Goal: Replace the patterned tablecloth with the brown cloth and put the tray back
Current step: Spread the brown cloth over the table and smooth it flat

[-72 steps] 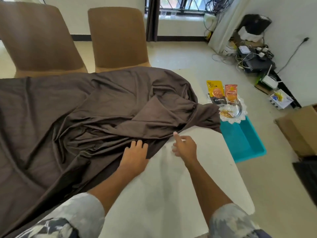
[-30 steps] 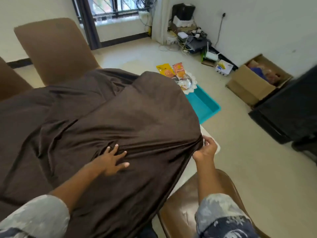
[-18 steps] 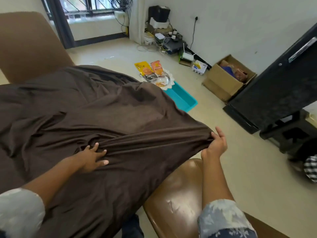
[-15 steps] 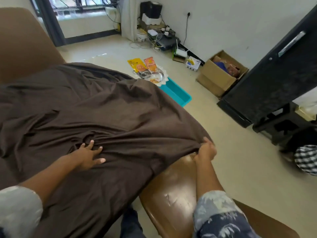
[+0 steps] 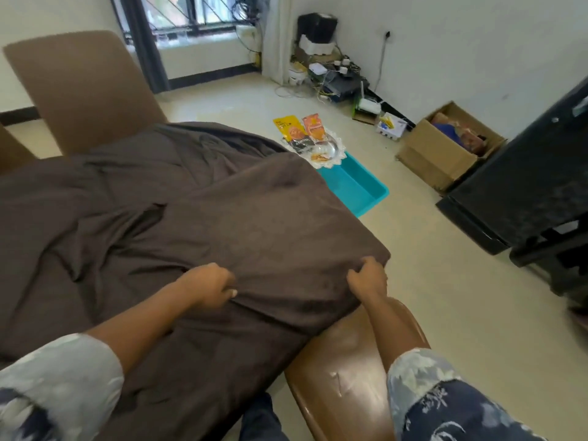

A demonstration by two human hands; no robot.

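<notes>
Your left hand (image 5: 210, 286) bunches a fold of the brown cloth (image 5: 222, 218), fingers curled tight. Your right hand (image 5: 367, 276) grips its corner just above the chair (image 5: 343, 361). The cloth drapes the worktop, and the teal tray (image 5: 359, 186) sits on the floor beyond.

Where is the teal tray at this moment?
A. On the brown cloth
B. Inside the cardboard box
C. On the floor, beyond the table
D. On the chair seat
C: the tray lies on the floor, just past the far edge of the cloth, which hides part of it.
</notes>
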